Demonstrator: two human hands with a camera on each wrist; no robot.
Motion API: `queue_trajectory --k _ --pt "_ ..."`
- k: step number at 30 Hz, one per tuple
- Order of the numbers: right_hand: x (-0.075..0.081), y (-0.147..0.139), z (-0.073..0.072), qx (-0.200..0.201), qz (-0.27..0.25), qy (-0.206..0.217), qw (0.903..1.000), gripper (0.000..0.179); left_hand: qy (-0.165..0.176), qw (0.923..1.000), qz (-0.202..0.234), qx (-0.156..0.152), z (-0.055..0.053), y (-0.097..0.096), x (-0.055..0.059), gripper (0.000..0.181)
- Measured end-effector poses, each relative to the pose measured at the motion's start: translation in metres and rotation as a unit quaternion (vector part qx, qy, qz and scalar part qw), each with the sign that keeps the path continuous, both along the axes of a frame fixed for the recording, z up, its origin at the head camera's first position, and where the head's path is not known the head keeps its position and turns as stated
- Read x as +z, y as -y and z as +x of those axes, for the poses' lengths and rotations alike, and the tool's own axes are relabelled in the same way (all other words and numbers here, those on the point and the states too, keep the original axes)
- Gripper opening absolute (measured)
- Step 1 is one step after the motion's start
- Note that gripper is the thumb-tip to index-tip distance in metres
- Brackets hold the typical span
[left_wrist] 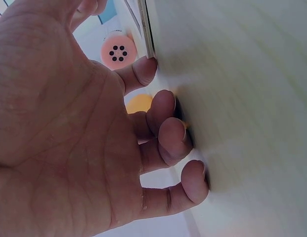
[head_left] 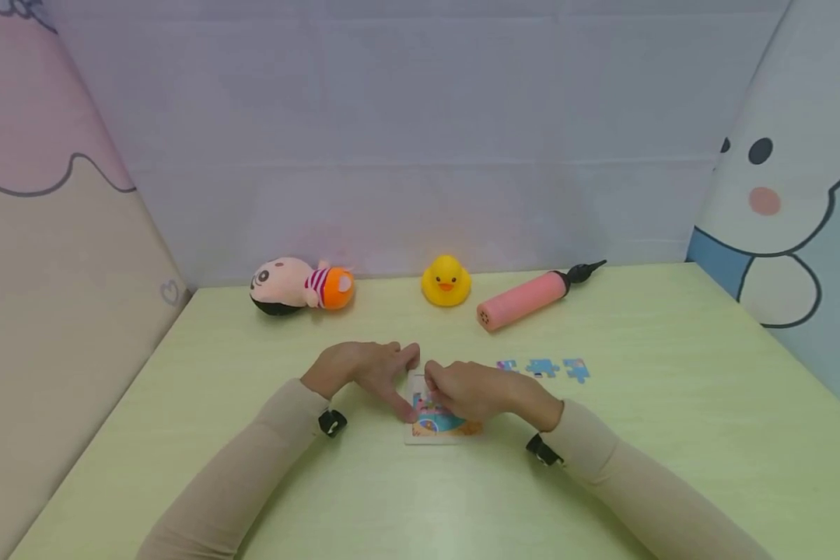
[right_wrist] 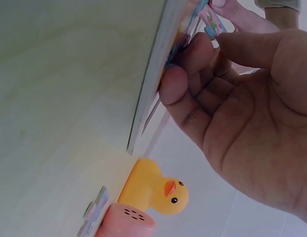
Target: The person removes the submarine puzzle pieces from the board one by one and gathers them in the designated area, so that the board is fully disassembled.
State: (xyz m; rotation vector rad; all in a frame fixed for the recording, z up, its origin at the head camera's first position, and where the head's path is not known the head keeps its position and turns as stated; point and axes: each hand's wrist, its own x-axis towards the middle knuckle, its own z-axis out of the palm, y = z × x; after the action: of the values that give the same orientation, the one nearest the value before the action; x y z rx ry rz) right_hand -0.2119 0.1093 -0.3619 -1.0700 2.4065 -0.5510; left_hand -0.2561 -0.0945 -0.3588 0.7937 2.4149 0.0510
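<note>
A small framed jigsaw puzzle (head_left: 444, 440) lies on the table, its colourful picture partly covered by my right hand (head_left: 472, 389). In the right wrist view, that hand's thumb and index finger pinch a jigsaw piece (right_wrist: 212, 20) over the puzzle, and other fingertips rest at the frame's edge. My left hand (head_left: 378, 372) is at the left side of the frame with thumb and index finger spread. Its index fingertip touches the frame's corner in the left wrist view, and the other fingers bend loosely down to the table.
Three loose jigsaw pieces (head_left: 543, 368) lie right of the puzzle. Along the back of the table are a plush doll (head_left: 301, 286), a yellow rubber duck (head_left: 446, 281) and a pink hand pump (head_left: 525, 301) with a black nozzle. A pale curtain (head_left: 420, 140) hangs behind them.
</note>
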Motion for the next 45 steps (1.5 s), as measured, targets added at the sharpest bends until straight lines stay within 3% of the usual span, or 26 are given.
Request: queue_trajectory --k 19,28,36,45 --pt "0.001 -0.001 -0.004 -0.031 0.008 0.033 0.9989 0.006 0.0 1.0 -0.008 0.003 0.001 0.0 0.0 0.07" --pt "0.009 -0.014 -0.007 -0.006 -0.017 0.071 0.9973 0.011 -0.007 0.9998 -0.015 0.004 0.0 -0.001 0.0 0.069" --pt "0.015 -0.039 -0.013 0.009 -0.013 0.079 0.9967 0.009 -0.004 0.9999 -0.01 0.01 0.002 -0.003 -0.001 0.069" --pt "0.013 -0.062 -0.017 0.0 -0.033 0.048 0.9983 0.009 -0.001 0.9998 -0.016 0.015 0.0 -0.002 -0.001 0.07"
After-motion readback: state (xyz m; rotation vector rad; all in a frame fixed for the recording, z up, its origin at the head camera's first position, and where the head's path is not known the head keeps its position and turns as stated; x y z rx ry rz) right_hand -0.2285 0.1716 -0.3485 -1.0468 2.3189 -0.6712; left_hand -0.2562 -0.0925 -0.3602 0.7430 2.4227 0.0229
